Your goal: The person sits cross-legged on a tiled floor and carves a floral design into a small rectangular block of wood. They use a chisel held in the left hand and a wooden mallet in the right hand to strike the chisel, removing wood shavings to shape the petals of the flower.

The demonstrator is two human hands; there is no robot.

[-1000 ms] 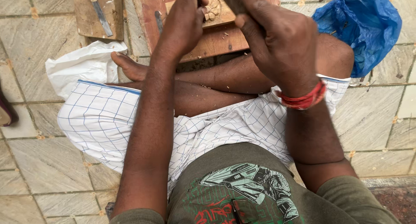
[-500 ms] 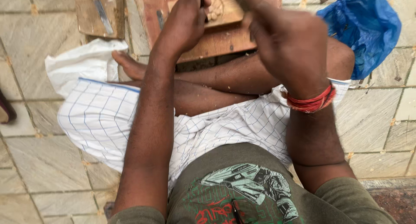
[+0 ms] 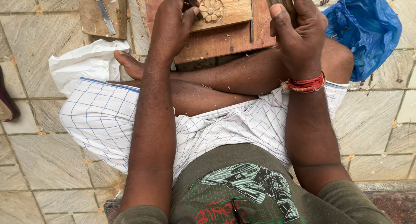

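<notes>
I sit cross-legged on a stone floor. A pale wood block with a carved flower (image 3: 221,8) lies on a reddish wooden board (image 3: 225,40) in front of my legs. My left hand (image 3: 173,27) is closed around a thin dark chisel (image 3: 192,1) whose tip rests beside the flower. My right hand (image 3: 297,31) grips a thick wooden mallet handle (image 3: 281,0) held just right of the block; its head is cut off by the top edge. A red thread band circles my right wrist.
A second wooden board with a flat metal blade (image 3: 104,12) lies at upper left. A white plastic bag (image 3: 84,64) sits left of my foot, a blue plastic bag (image 3: 368,29) at upper right. A dark sandal edge (image 3: 5,105) shows at far left.
The view has tilted so the board and carved block show lower and more fully. My right hand has shifted right, away from the block. The left hand stays on the chisel.
</notes>
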